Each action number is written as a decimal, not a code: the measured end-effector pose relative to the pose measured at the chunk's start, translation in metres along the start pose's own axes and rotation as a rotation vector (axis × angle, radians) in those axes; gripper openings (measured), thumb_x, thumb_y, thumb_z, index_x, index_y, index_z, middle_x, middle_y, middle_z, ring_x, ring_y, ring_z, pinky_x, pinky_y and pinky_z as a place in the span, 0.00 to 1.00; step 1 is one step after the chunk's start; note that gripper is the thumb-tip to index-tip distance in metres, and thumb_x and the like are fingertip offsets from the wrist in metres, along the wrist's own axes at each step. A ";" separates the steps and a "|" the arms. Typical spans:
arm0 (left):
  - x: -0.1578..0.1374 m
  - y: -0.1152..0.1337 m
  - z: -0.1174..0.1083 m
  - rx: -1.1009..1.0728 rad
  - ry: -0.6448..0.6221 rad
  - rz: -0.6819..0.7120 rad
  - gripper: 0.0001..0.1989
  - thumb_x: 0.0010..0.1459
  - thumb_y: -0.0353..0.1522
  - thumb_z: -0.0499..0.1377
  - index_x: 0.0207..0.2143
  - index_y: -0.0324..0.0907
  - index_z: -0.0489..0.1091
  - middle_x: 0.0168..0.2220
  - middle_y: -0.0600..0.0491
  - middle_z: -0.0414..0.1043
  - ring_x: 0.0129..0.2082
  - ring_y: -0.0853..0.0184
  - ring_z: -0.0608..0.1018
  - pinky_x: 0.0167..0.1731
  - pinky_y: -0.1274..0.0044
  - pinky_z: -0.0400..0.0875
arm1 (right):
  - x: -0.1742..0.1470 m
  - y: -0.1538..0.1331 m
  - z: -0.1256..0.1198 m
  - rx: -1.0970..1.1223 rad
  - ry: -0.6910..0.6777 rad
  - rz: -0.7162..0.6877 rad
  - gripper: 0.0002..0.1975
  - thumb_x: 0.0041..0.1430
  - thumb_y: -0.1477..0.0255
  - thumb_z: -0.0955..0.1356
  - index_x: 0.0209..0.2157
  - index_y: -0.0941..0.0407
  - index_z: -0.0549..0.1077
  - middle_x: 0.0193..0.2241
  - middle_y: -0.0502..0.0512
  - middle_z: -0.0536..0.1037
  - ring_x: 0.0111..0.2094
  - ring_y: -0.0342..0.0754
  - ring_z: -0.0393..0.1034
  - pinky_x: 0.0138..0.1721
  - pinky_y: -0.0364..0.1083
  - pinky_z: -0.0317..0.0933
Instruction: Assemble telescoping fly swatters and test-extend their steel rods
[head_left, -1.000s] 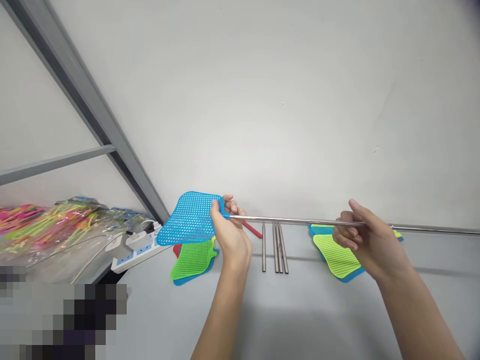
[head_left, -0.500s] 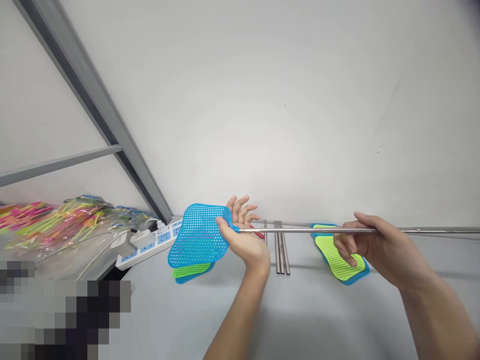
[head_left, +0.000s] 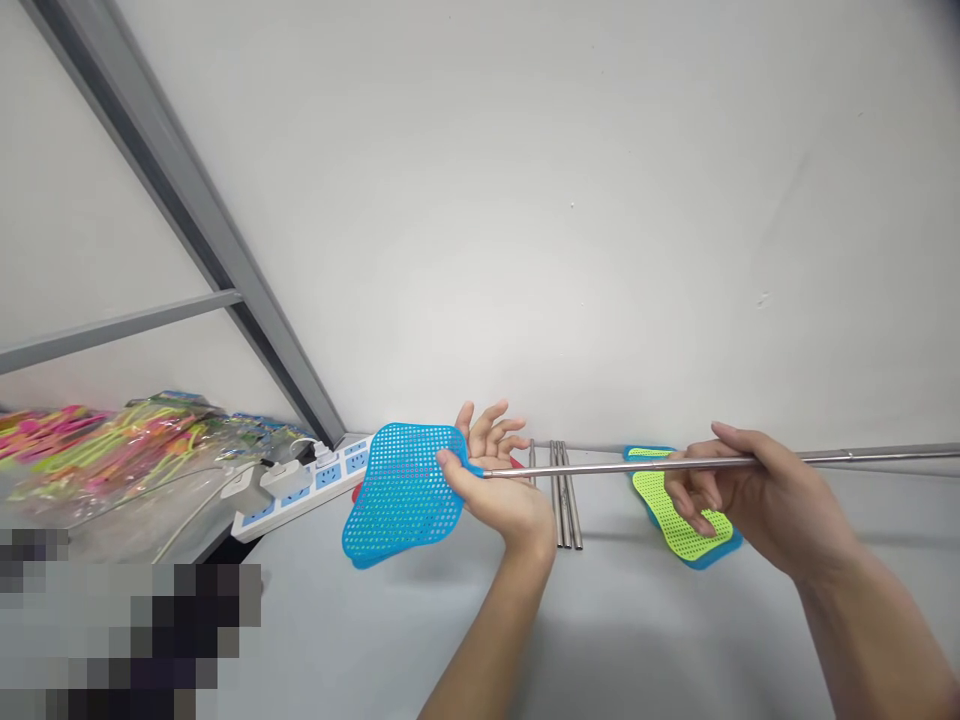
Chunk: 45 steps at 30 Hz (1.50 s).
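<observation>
A fly swatter with a blue perforated head [head_left: 409, 490] and a long thin metal rod [head_left: 607, 467] lies across both my hands above the table. My left hand [head_left: 499, 490] holds it at the neck, thumb pressed on the head's edge and the other fingers spread upward. My right hand [head_left: 742, 495] grips the rod between thumb and fingers, the fingers loosely curled. Below the right hand lies a yellow-green swatter head [head_left: 679, 515] on a blue one [head_left: 720, 556]. Another blue swatter head [head_left: 367, 563] is mostly hidden beneath the held one.
Several metal tubes [head_left: 566, 515] lie on the grey table [head_left: 615, 620] between my hands. A white power strip [head_left: 330, 480] with plugs and cables stands at the left, beside bagged colourful items [head_left: 142, 450]. A pale wall [head_left: 570, 250] and a grey metal frame [head_left: 225, 240] rise behind.
The held blue swatter head has dropped slightly and shifted right with my left hand, tilting the rod down to the left. My right hand has barely moved.
</observation>
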<state>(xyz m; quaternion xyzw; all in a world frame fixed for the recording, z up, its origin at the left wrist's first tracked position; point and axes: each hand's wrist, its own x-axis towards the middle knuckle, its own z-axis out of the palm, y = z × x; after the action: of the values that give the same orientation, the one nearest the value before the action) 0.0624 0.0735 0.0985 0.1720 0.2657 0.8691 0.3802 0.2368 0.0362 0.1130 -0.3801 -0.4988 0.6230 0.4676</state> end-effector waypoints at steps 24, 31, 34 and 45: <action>-0.012 0.002 0.001 -0.008 0.017 -0.031 0.23 0.54 0.42 0.38 0.41 0.39 0.63 0.24 0.49 0.71 0.20 0.69 0.70 0.18 0.79 0.60 | 0.010 0.013 0.027 0.086 -0.080 0.026 0.27 0.56 0.63 0.51 0.13 0.59 0.66 0.15 0.57 0.69 0.14 0.45 0.60 0.20 0.46 0.52; -0.021 0.003 0.004 -0.046 -0.010 -0.040 0.23 0.55 0.42 0.37 0.42 0.39 0.62 0.20 0.51 0.70 0.18 0.69 0.70 0.17 0.79 0.60 | 0.012 0.015 0.031 0.106 -0.138 0.023 0.27 0.57 0.63 0.50 0.15 0.60 0.67 0.17 0.57 0.70 0.16 0.45 0.62 0.21 0.46 0.53; -0.026 0.005 0.005 -0.056 -0.037 -0.043 0.23 0.56 0.42 0.37 0.43 0.39 0.62 0.19 0.51 0.69 0.17 0.69 0.70 0.16 0.79 0.59 | 0.013 0.014 0.033 0.111 -0.151 0.015 0.27 0.58 0.64 0.50 0.16 0.60 0.68 0.17 0.57 0.69 0.16 0.45 0.62 0.22 0.46 0.54; -0.037 0.004 0.007 -0.042 -0.045 -0.105 0.24 0.56 0.43 0.37 0.47 0.40 0.59 0.19 0.52 0.69 0.19 0.68 0.70 0.18 0.79 0.60 | 0.013 0.013 0.040 0.129 -0.181 0.029 0.27 0.58 0.64 0.50 0.16 0.61 0.68 0.17 0.56 0.69 0.16 0.45 0.62 0.19 0.44 0.54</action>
<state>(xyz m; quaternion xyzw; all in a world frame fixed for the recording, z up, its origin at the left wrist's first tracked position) 0.0882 0.0457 0.1029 0.1693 0.2474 0.8491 0.4349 0.1931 0.0374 0.1087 -0.2984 -0.4922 0.6924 0.4351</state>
